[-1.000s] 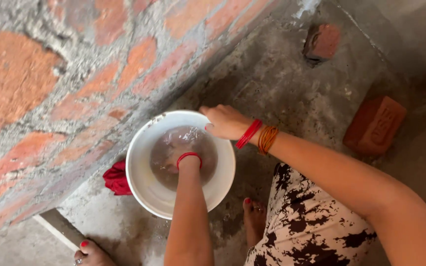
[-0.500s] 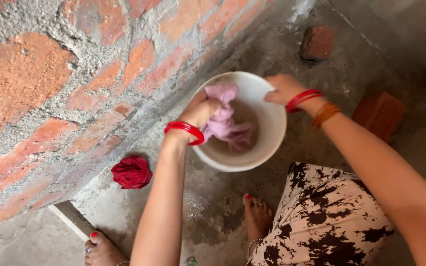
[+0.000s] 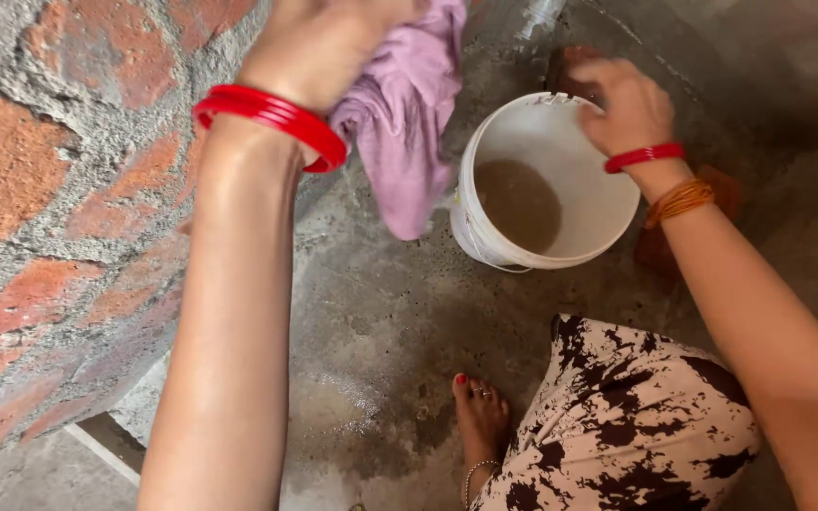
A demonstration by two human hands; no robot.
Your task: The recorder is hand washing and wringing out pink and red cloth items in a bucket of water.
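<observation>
The left hand (image 3: 319, 38), at the upper centre of the frame, is closed in a fist around a wet lilac cloth (image 3: 404, 123). The cloth hangs from the grip, clear of the floor, with its lower end just left of the white bucket (image 3: 485, 237). Red bangles (image 3: 272, 118) ring the left wrist.

The right hand (image 3: 622, 104), at the upper right, is partly curled over the far rim of the bucket, fingers resting on the edge. It holds nothing else. A red bangle and orange threads sit on that wrist. The bucket stands on the wet concrete floor (image 3: 381, 322) and contains a shallow pool of murky brown water (image 3: 518, 203).

A rough brick wall (image 3: 59, 208) fills the left of the frame. A bare foot (image 3: 480, 416) with an anklet rests on the wet patch at the lower centre, beside a patterned garment (image 3: 627, 426).

Hazards, as a judgement:
- The cloth hangs outside the bucket rim. Runoff is likely to fall on the floor and widen the wet patch.
- The bare foot stands on wet concrete. A shift of weight could cause a slip.
- Pressure on one side of the rim could tip the lightly filled bucket and spill the water.
- The raised cloth is near the wall. Contact with rough mortar could snag or soil it.
</observation>
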